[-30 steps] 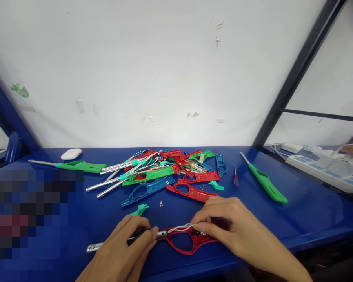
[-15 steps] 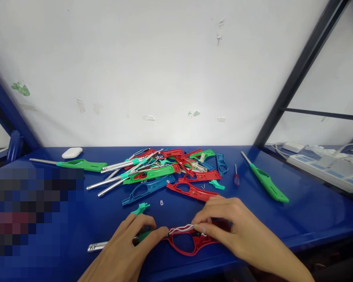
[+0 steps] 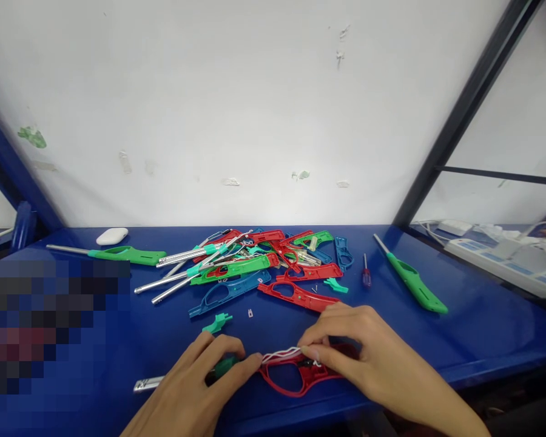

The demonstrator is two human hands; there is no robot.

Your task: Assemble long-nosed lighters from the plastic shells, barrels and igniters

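Note:
My left hand [image 3: 195, 370] is closed around the front of a partly assembled gas lighter, its thumb pressing at the near end of the wires. The lighter's silver tube [image 3: 148, 383] sticks out to the left of that hand. Under both hands lies the lighter's open red half-shell [image 3: 295, 388], with its trigger loop facing me. White wires [image 3: 279, 353] run along the shell's upper edge. My right hand [image 3: 346, 346] pinches their right end between thumb and index finger, covering the shell's rear. A small black part [image 3: 307, 362] sits beside the right fingertips.
Behind lies a pile of red, green and blue shells, tubes and wires, including a blue half-shell [image 3: 230, 294]. Teal triggers [image 3: 217, 323] lie loose. Finished green lighters [image 3: 414, 282] flank the pile, with a screwdriver [image 3: 366, 276], white case [image 3: 111, 236] and power strip [image 3: 495, 261] around.
My left thumb has slid very slightly to the right over the end of the wires. My right hand keeps its pinch with barely any movement.

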